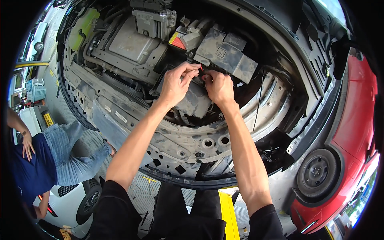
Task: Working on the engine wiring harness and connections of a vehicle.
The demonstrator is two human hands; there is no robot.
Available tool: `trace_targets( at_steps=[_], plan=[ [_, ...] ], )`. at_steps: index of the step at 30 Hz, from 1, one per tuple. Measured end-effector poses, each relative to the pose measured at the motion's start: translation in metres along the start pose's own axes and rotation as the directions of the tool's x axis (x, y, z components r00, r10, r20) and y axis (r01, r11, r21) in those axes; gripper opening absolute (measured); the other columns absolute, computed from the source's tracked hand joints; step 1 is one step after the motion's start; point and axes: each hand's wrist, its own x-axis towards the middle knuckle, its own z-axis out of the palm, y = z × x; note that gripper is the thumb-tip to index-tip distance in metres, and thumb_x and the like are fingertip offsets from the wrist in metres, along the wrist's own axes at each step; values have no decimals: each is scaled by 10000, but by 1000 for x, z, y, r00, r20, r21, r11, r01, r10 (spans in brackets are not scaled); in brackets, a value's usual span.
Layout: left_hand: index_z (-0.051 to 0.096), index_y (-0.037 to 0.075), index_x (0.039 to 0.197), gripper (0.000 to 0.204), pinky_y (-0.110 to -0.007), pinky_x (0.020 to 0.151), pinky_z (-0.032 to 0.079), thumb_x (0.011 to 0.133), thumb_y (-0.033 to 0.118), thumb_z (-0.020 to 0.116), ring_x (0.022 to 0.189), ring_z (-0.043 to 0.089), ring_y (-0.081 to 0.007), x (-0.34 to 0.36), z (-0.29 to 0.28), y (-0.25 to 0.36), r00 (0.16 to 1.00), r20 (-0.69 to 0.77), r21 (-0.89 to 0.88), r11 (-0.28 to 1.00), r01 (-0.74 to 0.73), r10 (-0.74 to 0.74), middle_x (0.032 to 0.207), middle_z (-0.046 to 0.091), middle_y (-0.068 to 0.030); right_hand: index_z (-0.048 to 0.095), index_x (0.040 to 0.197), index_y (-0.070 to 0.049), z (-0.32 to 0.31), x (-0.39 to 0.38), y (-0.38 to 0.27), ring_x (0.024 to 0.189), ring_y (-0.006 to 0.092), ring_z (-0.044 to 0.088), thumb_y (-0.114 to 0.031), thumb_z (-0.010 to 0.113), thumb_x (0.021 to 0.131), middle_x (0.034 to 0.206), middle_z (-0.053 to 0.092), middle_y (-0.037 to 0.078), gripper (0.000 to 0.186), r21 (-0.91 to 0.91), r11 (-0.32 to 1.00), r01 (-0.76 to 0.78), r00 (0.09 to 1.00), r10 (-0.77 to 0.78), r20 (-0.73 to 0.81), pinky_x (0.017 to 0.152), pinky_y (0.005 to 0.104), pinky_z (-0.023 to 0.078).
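Both of my hands meet over the middle of a car's dusty engine bay. My left hand (177,83) is closed, thumb and fingertips pinched together. Close beside it, my right hand (220,87) is curled with its thumb against the forefinger. A thin red piece (201,69) shows between the fingertips; it is too small to tell its kind. Just beyond the hands lies a black plastic box cover (220,50). Below them sits a dark dusty cover (194,100). A battery with a red and yellow label (177,41) is further off to the left.
A metal control unit (154,23) and a greenish fluid tank (83,30) stand at the back left. The front metal panel (182,154) runs between me and the engine bay. A person in a blue shirt (35,168) is at the left. A red car (348,132) stands at the right.
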Motion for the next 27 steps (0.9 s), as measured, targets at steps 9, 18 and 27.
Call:
trace_targets(
  at_steps=[9,18,27],
  plan=[
    [708,-8,967,144,-296,768,539,842,62,699,849,684,-202,9,-19,-23,945,299,212,956,-202,134,945,712,-108,686,1031,19,18,16,9,975,439,633,-152,567,880,980,660,292,258,202,970,-135,990,122,77,900,457,494],
    [668,-23,1104,238,-371,780,536,877,24,614,867,669,-335,28,-5,-35,886,449,412,851,-324,120,983,684,-206,590,1157,70,31,18,2,1133,407,586,-147,594,837,1154,618,303,387,214,861,-462,886,436,159,954,434,473],
    [648,-14,1120,264,-453,701,534,901,29,506,841,644,-419,43,9,-38,834,546,639,682,-355,-78,889,635,-282,567,1207,55,33,21,11,1158,407,566,-142,568,835,1192,604,292,421,168,911,-376,921,349,172,962,430,468]
  ],
)
